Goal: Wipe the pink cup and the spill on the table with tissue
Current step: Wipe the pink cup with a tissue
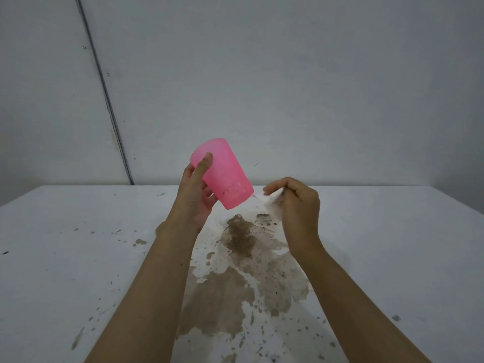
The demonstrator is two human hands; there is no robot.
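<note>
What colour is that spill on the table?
Muddy brown spill, with dark specks, seen from the head view.

Translucent matt plastic pink cup [222,174], soft white tissue [271,199], smooth white table [65,258]

The pink cup [222,176] in my left hand [195,197] and tissue [267,199] in my right hand [298,208] hang over the spill [235,279], open air beneath. The wall [288,87] blocks the table's [78,258] far edge.

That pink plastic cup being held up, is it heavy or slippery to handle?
Probably light: the translucent pink plastic cup looks thin-walled, and the left hand holds it tilted alone. Likely stiff: it shows no dent in that grip. Maybe slippery where dark specks cling near its lower end.
</note>
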